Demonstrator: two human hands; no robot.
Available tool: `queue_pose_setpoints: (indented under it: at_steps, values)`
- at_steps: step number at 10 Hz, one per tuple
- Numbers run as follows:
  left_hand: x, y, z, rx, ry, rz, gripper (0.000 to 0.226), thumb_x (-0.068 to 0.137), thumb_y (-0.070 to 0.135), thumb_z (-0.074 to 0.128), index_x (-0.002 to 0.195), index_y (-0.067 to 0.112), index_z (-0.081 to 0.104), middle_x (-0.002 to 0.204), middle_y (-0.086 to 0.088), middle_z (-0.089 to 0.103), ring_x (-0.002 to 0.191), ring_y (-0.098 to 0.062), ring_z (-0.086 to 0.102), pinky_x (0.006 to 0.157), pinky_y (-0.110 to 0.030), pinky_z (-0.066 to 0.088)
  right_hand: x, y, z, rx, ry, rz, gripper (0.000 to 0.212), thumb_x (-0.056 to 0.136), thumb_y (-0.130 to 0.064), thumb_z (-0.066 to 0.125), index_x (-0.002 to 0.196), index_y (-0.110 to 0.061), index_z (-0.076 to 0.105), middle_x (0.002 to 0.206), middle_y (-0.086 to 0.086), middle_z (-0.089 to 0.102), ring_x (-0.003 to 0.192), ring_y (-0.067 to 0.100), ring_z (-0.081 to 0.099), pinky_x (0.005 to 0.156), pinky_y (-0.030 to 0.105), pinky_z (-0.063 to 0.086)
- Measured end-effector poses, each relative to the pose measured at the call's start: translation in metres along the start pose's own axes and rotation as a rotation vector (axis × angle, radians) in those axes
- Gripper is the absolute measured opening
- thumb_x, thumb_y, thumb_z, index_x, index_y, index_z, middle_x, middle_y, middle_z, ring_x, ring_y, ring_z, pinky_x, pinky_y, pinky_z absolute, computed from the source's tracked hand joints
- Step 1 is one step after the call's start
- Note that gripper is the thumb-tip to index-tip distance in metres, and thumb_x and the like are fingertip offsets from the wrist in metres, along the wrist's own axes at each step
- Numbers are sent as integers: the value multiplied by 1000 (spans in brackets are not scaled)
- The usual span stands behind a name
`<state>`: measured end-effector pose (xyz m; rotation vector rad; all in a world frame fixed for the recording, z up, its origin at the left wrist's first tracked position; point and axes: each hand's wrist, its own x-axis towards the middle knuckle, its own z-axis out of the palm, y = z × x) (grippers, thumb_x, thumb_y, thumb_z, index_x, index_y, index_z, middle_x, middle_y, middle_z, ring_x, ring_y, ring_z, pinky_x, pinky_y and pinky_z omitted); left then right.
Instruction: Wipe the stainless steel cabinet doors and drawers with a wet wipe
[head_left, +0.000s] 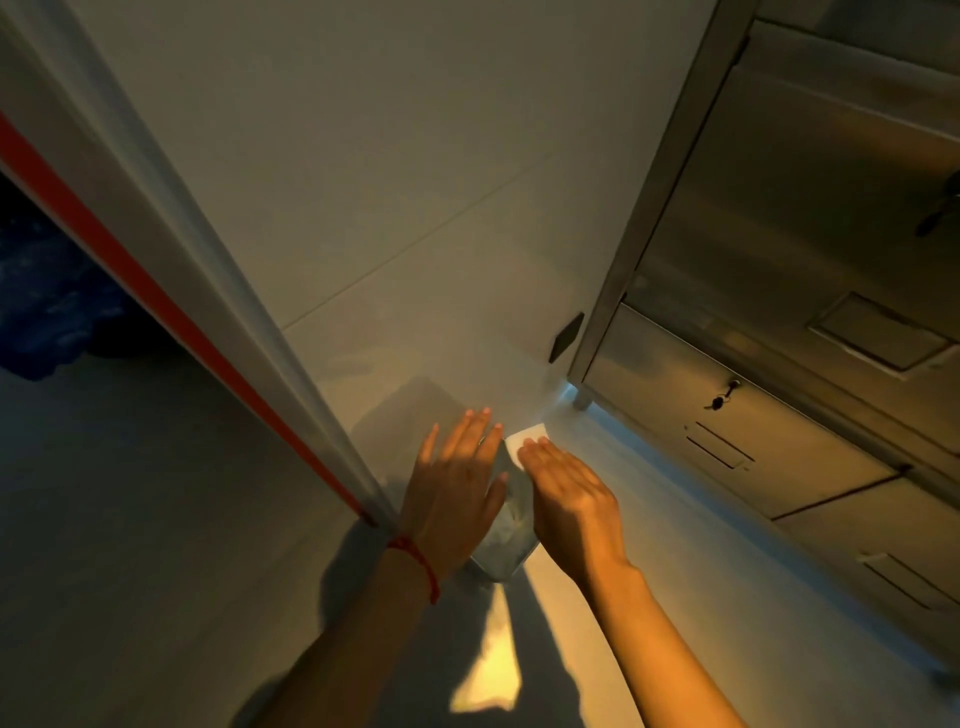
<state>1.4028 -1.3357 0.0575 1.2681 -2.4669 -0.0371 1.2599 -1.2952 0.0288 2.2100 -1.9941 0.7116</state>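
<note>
1. The left hand (457, 483) reaches forward with its fingers (475, 431) straight and slightly spread, the palm turned toward the packet between the two hands. A red string bracelet (415, 564) circles its wrist.
2. The right hand (569, 493) reaches in beside it, fingers (535, 449) straight and close together. Whether either hand actually grips the packet cannot be told; the fingertips hide the contact.
3. A wet wipe packet (506, 530), silvery and shiny, sits between the two palms, its lower end pointing back toward the wrists. It seems to touch the inner edge of the left hand and lie just beside the right thumb side.
4. A white wipe (527, 441) sticks out at the packet's far end, just beyond the right fingertips and just right of the left fingertips.
5. The stainless steel cabinet (769, 291) stands well right of the right fingers, apart from both hands. Its door (810, 208) is above, and drawers (727, 441) with small keys in their locks are below.
6. A pale wall (363, 182) rises beyond the fingertips. A white frame with an orange strip (156, 306) runs diagonally left of the left fingers, ending near the left wrist.
7. The grey floor (130, 519) lies under both forearms, with a bright patch of light (491, 670) between them.
</note>
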Motion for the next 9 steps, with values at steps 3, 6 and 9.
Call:
queue_pose_setpoints:
  at_steps: [3,6,9]
  values:
    - [-5,-11,37,-2,37,56,45,81,27,58,116,-1,64,123,-20,61,112,-36,59,85,-57,49,-10,6,28,-19,-115,123,70,31,-13,98,97,-11,75,100,7,72,90,21,70,75,32,55]
    - [-3,-14,42,16,30,57,43,81,24,70,116,0,64,124,-19,61,113,-34,59,86,-55,49,2,5,38,-93,-110,136,68,47,-5,93,110,-4,69,112,14,67,104,28,64,84,38,51]
    - [-1,-15,43,13,60,70,44,84,27,67,117,-1,63,124,-19,60,113,-35,59,84,-56,50,4,4,32,-131,28,82,50,66,-14,84,111,0,68,115,17,65,106,32,63,85,43,50]
